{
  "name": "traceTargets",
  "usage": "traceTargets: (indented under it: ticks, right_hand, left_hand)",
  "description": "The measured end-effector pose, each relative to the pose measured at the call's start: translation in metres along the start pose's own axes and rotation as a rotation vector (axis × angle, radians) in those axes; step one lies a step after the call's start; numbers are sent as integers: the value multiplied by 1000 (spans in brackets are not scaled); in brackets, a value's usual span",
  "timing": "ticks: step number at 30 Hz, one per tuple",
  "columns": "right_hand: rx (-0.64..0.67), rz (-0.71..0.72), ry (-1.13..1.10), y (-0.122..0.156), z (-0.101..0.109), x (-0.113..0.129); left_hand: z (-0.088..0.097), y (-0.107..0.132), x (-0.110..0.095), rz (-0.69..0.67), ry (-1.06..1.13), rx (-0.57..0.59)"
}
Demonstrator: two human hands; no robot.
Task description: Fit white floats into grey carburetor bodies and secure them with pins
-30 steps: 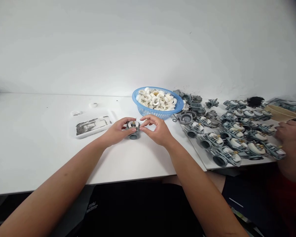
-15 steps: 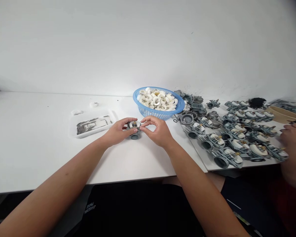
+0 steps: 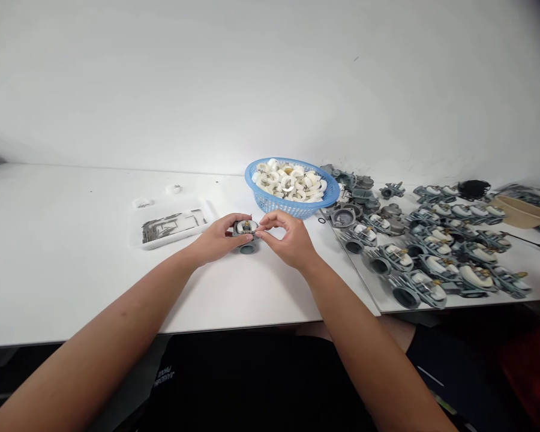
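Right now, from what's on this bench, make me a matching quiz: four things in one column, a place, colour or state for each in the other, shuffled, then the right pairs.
Things:
1. basket
2. metal part
3. bowl
4. tray

Descriptions:
A. tan, on the far right
B. white and shallow, with thin dark pieces in it
C. blue, with latticed sides
D. held in the left hand

Right pairs: 1-C, 2-D, 3-A, 4-B
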State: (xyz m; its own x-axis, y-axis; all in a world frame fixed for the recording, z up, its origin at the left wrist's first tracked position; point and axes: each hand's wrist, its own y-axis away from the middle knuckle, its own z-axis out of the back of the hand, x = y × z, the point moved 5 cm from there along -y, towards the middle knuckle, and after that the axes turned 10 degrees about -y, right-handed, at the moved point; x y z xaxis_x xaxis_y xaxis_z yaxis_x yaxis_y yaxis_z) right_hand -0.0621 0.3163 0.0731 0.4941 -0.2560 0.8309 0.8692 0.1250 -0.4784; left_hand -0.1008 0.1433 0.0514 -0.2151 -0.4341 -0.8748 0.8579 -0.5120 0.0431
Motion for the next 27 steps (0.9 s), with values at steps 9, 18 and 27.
traceTargets:
  ticks: [9, 18, 27]
  right_hand:
    - [-4, 290, 435, -2, -1, 11]
    - [-19, 478, 543, -3, 0, 11]
    - [-35, 527, 577, 0, -6, 13]
  left_hand:
    - [0, -7, 8, -94, 30, -39]
    - [3, -14, 13, -127, 1, -35]
    - [5, -15, 14, -122, 14, -10]
